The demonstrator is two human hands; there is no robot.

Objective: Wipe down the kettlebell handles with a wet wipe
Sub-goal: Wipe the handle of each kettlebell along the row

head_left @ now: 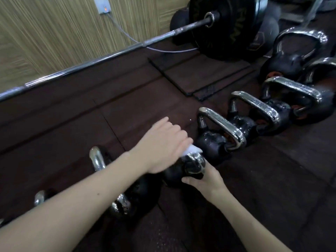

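A row of black kettlebells with chrome handles runs across the dark floor. My left hand [163, 146] presses a white wet wipe [193, 150] onto the handle of one small kettlebell [185, 170]; only a corner of the wipe shows past my fingers. My right hand [205, 180] grips that kettlebell's round body from the near side. Just beyond stands another kettlebell [216, 140], whose chrome handle [222, 124] looks wet. Under my left forearm lies a further kettlebell [134, 197], partly hidden.
More kettlebells [294, 100] line up to the right and far right. A loaded barbell [101, 59] with a large black plate [225, 24] lies along the wood-panelled wall. A grey cable [125, 35] hangs from a wall socket. Rubber floor mats [205, 75] cover the ground.
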